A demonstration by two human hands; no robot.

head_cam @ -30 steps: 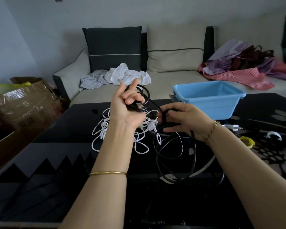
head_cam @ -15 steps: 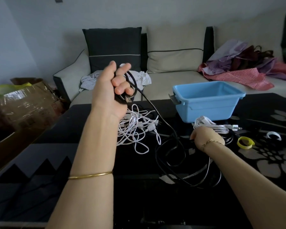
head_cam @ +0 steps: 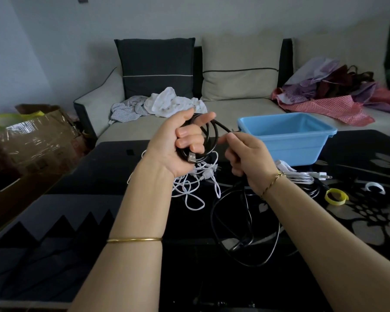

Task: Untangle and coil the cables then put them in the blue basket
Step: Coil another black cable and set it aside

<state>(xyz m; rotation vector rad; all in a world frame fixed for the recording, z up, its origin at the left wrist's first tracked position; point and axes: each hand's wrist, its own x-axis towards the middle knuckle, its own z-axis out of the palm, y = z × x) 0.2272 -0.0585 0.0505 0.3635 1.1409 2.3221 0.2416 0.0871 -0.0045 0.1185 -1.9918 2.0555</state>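
The person's left hand [head_cam: 170, 146] is up over the table [head_cam: 113, 174], fingers curled round a few loops of black cable [head_cam: 216, 136], with the USB plug [head_cam: 191, 157] poking out underneath. The right hand [head_cam: 249, 159], just beside it, grips the same cable coming off the coil, and the rest droops in loose loops on the table. The white cables [head_cam: 189, 188] sit tangled below the hands. The blue basket [head_cam: 297, 149] stands on the table just behind the right hand.

Before me stood a pale sofa [head_cam: 245, 109] against a grey-blue wall [head_cam: 43, 52], bearing a dark cushion [head_cam: 155, 64], a beige cushion [head_cam: 241, 68] and heaped clothes [head_cam: 324, 93]. A cardboard box [head_cam: 38, 140] sat left of my glossy black bench [head_cam: 88, 210].
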